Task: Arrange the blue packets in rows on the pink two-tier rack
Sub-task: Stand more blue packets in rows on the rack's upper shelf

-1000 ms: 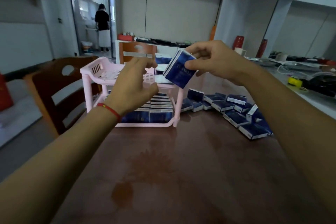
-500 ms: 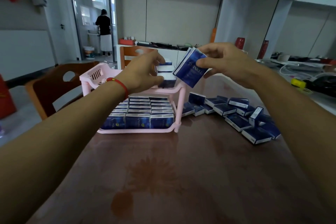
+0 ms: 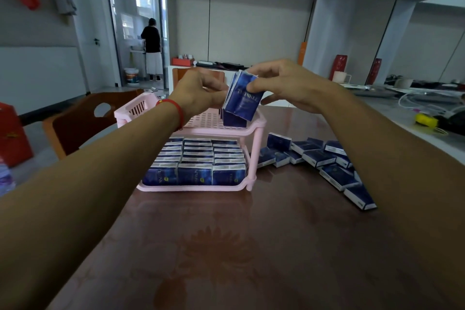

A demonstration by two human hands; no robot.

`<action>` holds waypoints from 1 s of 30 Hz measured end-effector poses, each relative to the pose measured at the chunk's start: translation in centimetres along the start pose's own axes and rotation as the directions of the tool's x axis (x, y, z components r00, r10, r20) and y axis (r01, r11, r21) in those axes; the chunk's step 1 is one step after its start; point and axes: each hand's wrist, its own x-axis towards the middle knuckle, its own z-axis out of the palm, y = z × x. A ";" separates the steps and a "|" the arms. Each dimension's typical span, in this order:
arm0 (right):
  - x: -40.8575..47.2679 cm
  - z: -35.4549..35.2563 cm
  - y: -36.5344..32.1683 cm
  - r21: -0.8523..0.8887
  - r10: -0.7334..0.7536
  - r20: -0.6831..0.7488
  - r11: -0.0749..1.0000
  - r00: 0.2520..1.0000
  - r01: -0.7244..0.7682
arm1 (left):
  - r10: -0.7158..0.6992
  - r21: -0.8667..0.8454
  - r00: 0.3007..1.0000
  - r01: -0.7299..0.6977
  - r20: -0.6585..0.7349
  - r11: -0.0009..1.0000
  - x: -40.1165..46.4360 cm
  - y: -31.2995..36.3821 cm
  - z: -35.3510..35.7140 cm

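A pink two-tier rack (image 3: pixel 253 122) stands on the brown table. Its lower tier holds three rows of blue packets (image 3: pixel 198 160). On the upper tier a few packets (image 3: pixel 234 119) stand at the right end. My right hand (image 3: pixel 284 84) pinches blue packets (image 3: pixel 242 99) above that right end, tilted. My left hand (image 3: pixel 198 92) is level with them, its fingertips at the packets' left edge. A loose pile of blue packets (image 3: pixel 322 158) lies on the table right of the rack.
Wooden chairs (image 3: pixel 83 121) stand left of and behind the table. A grey counter (image 3: pixel 402 118) with cables, cups and red vases runs along the right. A person stands far back in a doorway (image 3: pixel 152 45).
My right hand has brought its packets down and left, closer over the upper tier's right end. My left hand has risen from the tier to meet them.
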 end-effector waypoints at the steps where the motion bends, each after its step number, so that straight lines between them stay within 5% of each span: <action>1: 0.2 0.1 0.1 -0.034 -0.001 0.017 0.999 1.000 0.001 | -0.002 -0.016 1.000 0.002 0.001 1.000 0.0 0.1 -0.1; 13: 0.4 1.8 1.6 -0.313 -0.015 -0.013 0.950 1.000 0.010 | -0.051 -0.130 0.996 0.041 -0.076 0.991 -0.4 0.1 0.8; 17: 0.3 1.8 1.8 -0.244 0.020 -0.006 0.969 1.000 -0.021 | -0.231 -0.261 0.972 0.212 -0.045 0.942 0.5 0.2 1.2; 20: 0.1 2.1 2.0 -0.141 0.070 0.065 0.988 0.995 -0.060 | -0.413 -0.507 0.905 0.403 0.097 0.762 1.3 0.8 1.9; 25: 0.7 2.6 2.8 0.060 0.129 0.138 0.988 0.982 -0.139 | -0.470 -0.612 0.863 0.475 0.183 0.632 2.9 0.5 3.7; 30: 2.2 3.6 5.2 0.084 0.190 0.288 0.971 0.939 -0.222 | -0.457 -0.615 0.856 0.500 0.242 0.610 2.1 0.5 4.3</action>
